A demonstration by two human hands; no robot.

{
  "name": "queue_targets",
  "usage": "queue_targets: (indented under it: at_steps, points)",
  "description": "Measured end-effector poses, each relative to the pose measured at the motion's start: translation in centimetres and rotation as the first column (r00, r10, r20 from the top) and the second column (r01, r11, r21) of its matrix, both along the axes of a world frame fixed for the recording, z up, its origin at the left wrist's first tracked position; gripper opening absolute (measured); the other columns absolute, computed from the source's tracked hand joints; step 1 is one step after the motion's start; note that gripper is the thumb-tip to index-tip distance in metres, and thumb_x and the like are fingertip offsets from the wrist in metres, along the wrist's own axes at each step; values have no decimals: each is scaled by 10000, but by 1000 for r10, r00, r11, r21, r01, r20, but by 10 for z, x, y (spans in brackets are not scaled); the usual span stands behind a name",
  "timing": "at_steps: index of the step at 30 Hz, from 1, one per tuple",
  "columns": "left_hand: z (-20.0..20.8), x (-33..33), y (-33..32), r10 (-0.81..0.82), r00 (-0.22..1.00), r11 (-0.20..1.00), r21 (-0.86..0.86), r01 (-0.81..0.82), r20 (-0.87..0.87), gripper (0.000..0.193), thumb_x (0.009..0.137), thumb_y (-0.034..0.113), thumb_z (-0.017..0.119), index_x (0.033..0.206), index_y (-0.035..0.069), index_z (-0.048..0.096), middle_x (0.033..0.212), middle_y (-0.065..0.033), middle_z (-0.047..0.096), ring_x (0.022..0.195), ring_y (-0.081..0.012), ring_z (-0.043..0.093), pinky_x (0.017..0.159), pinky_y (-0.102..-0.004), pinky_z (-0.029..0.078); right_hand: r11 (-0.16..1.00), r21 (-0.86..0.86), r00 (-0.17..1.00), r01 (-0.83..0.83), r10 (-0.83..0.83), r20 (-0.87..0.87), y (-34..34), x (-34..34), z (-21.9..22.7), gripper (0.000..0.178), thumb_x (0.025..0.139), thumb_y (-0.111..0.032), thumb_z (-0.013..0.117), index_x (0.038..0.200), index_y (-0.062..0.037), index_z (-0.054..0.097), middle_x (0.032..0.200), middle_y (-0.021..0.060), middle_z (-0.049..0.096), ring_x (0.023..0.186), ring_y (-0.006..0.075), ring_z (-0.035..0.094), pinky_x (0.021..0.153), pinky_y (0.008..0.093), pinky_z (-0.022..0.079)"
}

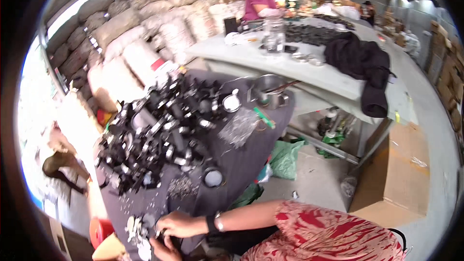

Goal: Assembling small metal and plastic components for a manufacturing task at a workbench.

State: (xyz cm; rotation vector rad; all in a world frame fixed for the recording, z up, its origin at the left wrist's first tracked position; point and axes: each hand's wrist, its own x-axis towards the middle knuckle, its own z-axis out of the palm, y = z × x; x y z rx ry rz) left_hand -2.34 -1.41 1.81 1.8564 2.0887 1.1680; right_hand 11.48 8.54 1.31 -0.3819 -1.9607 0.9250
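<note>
Over the near left edge of a dark cloth-covered table [246,159], my right hand [180,224] has its fingers pinched together. Just below it, my left hand [165,249] has its fingers bent toward the right one. Something small and dark shows between them, too hidden to name. Flat whitish pieces [137,229] lie in a loose heap beside both hands. Farther up the cloth sit a patch of tiny grey bits [182,187] and a round dark container [213,178] with a pale inside. A large pile of shiny black parts [164,125] covers the table's far left.
A metal pot [270,89], a small white dish [231,103], clear plastic strips [239,128] and a green tool [264,118] rest at the far right of the cloth. A cardboard box [401,174] stands right. Behind, a person in purple [260,2] works at a white table [227,55].
</note>
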Motion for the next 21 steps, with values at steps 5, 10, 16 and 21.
queue_targets:
  at_steps: [5,10,16,21]
  points:
    - [-10,-4,31,-197,978,953,249,173,72,126,892,79,554,892,-10,465,679,-149,553,532,-287,480,521,-362,413,965,-141,974,221,-227,-27,-5,83,6,79,820,-49,628,831,-14,558,671,72,571,574,136,560,515,278,438]
    - [66,6,47,-29,672,997,-28,73,740,102,876,82,553,802,26,511,614,-40,535,433,-108,470,373,-245,357,962,-114,969,248,-244,46,-5,99,2,112,814,-47,612,824,0,511,680,115,545,571,231,567,534,326,438]
    - [172,52,167,-263,616,965,213,155,743,121,893,125,553,843,24,510,685,-72,579,497,-134,535,457,-253,433,969,-41,965,246,-241,101,-4,100,1,132,814,-68,626,840,8,522,765,137,573,691,307,600,594,368,460]
    - [231,81,289,-430,529,897,280,341,732,200,912,147,525,1039,-7,532,772,-77,592,590,-153,565,508,-270,440,960,-47,954,278,-270,127,-4,108,3,136,822,-88,620,862,-5,520,762,142,556,684,322,581,591,386,444]
